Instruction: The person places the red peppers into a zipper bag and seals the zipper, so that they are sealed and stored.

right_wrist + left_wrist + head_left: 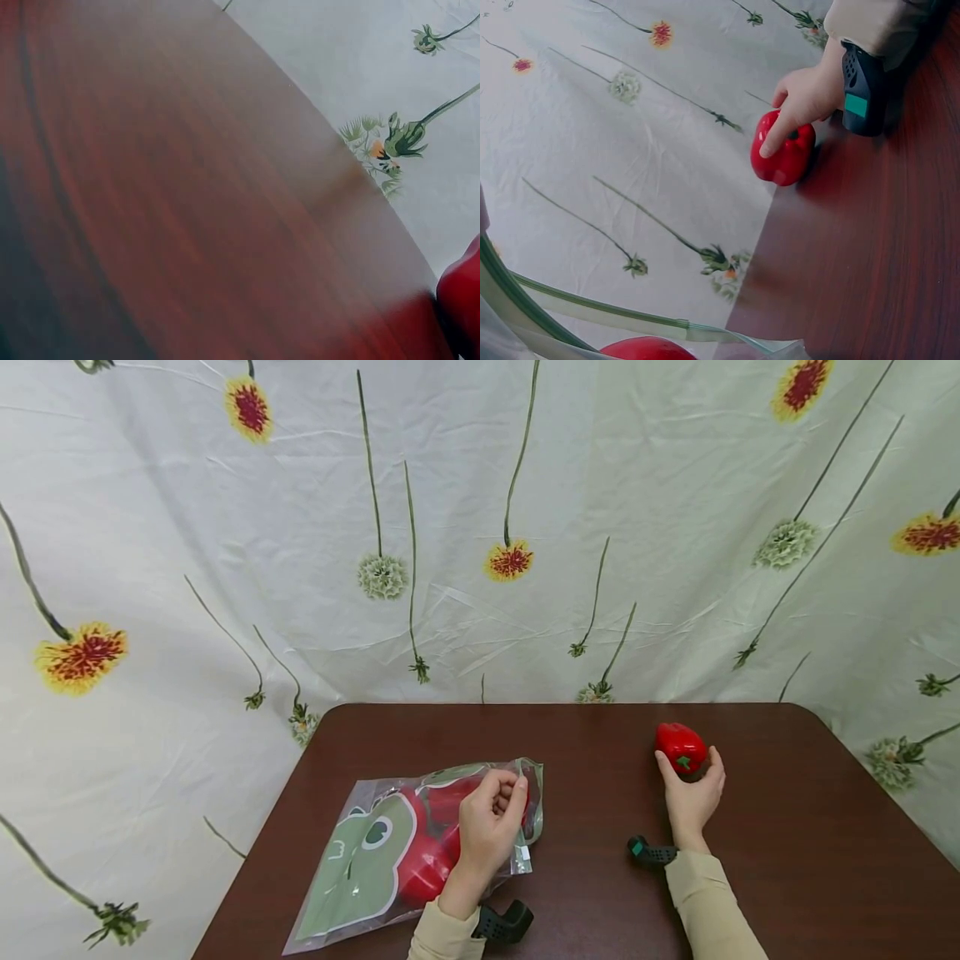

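Observation:
A red bell pepper [678,745] with a green stem stands near the table's far edge on the right. My right hand [692,797] grips it between thumb and fingers; the left wrist view shows that hand [810,101] around the pepper [781,163]. Only part of the pepper [461,296] enters the right wrist view. My left hand [487,827] pinches the upper edge of a clear zip bag [322,902] with a green frog-like print. Shiny red things [423,864] show inside the bag. Its zip edge [630,313] stands parted in the left wrist view.
The dark brown table [592,827] has rounded far corners. Behind it hangs a white cloth [465,627] printed with flowers. Each wrist wears a black camera band, such as the right one [652,852].

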Motion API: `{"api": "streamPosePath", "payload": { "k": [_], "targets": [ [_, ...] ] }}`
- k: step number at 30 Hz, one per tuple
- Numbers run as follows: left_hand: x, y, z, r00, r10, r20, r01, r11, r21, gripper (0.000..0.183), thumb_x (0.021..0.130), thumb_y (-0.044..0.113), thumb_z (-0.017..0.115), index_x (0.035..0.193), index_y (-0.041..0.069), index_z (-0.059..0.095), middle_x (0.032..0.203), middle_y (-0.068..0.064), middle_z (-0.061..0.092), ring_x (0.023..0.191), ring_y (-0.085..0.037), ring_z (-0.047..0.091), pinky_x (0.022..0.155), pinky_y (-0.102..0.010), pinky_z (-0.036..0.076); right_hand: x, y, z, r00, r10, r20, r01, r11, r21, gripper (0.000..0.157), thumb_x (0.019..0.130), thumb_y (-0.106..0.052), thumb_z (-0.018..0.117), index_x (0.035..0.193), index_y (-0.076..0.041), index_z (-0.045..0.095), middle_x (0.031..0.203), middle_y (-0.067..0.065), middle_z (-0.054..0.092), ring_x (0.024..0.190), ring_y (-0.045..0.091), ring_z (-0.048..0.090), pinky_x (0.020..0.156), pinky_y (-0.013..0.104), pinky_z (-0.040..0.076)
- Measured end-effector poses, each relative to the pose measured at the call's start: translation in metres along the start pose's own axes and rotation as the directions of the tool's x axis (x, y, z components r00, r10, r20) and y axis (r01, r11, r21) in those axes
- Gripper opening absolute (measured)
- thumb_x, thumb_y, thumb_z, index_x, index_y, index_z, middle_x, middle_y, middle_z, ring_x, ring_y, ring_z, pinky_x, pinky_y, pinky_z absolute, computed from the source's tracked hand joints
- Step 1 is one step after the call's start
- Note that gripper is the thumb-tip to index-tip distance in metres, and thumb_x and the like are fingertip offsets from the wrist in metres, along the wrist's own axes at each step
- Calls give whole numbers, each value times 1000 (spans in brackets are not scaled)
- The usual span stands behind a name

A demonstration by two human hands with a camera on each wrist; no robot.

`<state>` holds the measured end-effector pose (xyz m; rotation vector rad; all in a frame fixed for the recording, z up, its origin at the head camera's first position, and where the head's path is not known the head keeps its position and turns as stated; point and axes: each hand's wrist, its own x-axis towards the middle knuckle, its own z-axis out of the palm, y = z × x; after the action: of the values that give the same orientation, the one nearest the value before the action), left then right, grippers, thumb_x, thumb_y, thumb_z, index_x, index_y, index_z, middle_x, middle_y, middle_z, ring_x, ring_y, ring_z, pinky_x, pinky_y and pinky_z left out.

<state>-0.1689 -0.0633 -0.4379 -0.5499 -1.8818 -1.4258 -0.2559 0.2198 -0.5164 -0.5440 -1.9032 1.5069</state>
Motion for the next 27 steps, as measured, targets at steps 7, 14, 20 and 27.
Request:
{"api": "streamPosePath", "payload": {
  "k": [7, 14, 20, 27],
  "targets": [
    [10, 30, -7, 1000, 21, 2, -21, 1000, -1, 12, 78, -13, 63, 80, -2, 57, 62, -10, 57, 49, -18, 50, 46, -22, 47, 1, -1, 2, 1000, 15, 24, -13, 998, -66, 88, 79, -37, 74, 148, -12, 25, 150, 7, 29, 136, 27, 27, 109, 52, 20],
    [11, 35, -8, 1000, 22, 0, -22, 1000, -4, 12, 78, -13, 64, 80, -3, 57, 62, -10, 57, 49, -18, 50, 46, -23, 47, 2, -1, 4, 1000, 23, -5, -24, 993, -112, 85, 78, -43, 73, 146, -13, 30, 147, 9, 35, 132, 30, 33, 107, 52, 23],
    [10, 33, -8, 1000, 13, 2, -13, 1000, -5, 12, 78, -12, 64, 81, -3, 58, 63, -10, 58, 49, -19, 51, 47, -23, 48, 1, 2, 2, 1000, 30, -4, -31, 996, -84, 83, 77, -42, 74, 144, -13, 34, 144, 9, 38, 129, 30, 35, 106, 51, 26],
    [10, 32, -9, 1000, 12, 7, -12, 1000, -6, 12, 79, -11, 64, 81, -2, 58, 63, -9, 58, 49, -19, 51, 47, -23, 48, -7, 0, -3, 999, 15, 48, -14, 1000, -17, 82, 78, -38, 74, 144, -12, 33, 144, 8, 39, 128, 28, 36, 105, 49, 28]
  ]
}}
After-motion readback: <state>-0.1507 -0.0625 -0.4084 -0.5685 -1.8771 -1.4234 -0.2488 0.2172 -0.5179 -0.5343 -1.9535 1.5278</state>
